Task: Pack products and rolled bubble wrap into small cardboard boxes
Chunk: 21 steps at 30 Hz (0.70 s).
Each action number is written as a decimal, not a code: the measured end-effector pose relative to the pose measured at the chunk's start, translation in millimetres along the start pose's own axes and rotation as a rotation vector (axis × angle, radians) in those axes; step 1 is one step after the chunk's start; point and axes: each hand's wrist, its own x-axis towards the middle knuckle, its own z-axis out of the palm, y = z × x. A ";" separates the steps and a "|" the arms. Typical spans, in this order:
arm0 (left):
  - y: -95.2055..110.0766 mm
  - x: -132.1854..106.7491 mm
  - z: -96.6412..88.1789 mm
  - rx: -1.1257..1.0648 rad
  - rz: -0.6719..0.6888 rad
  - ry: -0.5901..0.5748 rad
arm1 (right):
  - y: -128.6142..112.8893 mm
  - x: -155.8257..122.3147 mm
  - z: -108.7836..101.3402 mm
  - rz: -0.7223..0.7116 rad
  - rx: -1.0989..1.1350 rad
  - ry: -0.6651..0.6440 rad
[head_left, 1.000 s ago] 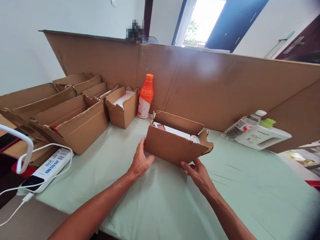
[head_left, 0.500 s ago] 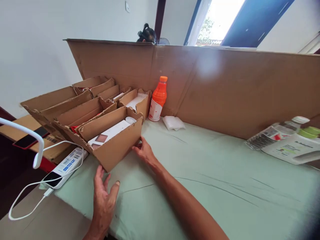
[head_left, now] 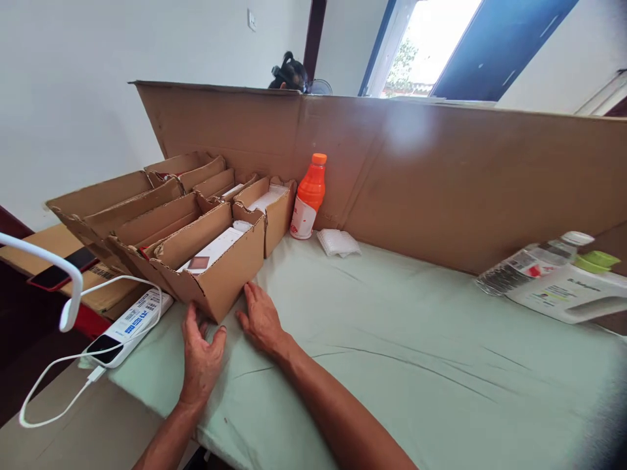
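Nearest me among several open cardboard boxes is a long cardboard box (head_left: 234, 277) with a white packet (head_left: 215, 249) lying inside. My left hand (head_left: 202, 356) is at its near corner, thumb and fingers apart, the fingertips against or just beside the cardboard. Along the box's right side, low down, rests my right hand (head_left: 262, 320), its fingers stretched toward the wall and the thumb apart. Neither hand is wrapped round anything. Behind this box stands another cardboard box (head_left: 280, 219) with white contents.
An orange bottle (head_left: 308, 196) and a bubble-wrap packet (head_left: 339, 243) are by the tall cardboard screen (head_left: 441, 183). A clear bottle (head_left: 533, 264) and a white jug (head_left: 563, 294) lie at right. A white power bank (head_left: 130, 329) with a cable sits left. A person's head (head_left: 291, 73) shows behind the screen.
The nearest box has shifted left and now sits against the boxes beside it. My right hand has moved left and nearer to me along its side; my left hand stays at the corner.
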 end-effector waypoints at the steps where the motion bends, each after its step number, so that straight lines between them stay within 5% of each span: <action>1: -0.6 -2.2 -1.0 -0.017 -0.015 -0.013 | -4.1 -9.4 -1.9 -0.046 -0.072 -0.027; 5: 2.6 -19.0 -5.1 -0.025 -0.062 -0.062 | -25.1 -71.5 -10.8 -0.234 -0.286 -0.152; 12: 7.3 -33.0 -13.5 0.205 -0.023 -0.112 | -54.9 -199.5 -32.9 -0.353 -0.137 -0.287; 14: 7.1 -34.2 -15.8 0.260 0.026 -0.103 | -35.0 -209.4 -50.5 -0.242 -0.123 -0.204; 18: 5.5 -43.0 -17.1 0.449 0.196 -0.235 | 30.9 -211.1 -107.6 0.330 -0.402 0.039; 21: 5.5 -53.9 -14.5 0.520 0.322 -0.372 | 55.8 -234.7 -133.8 0.512 -0.586 0.033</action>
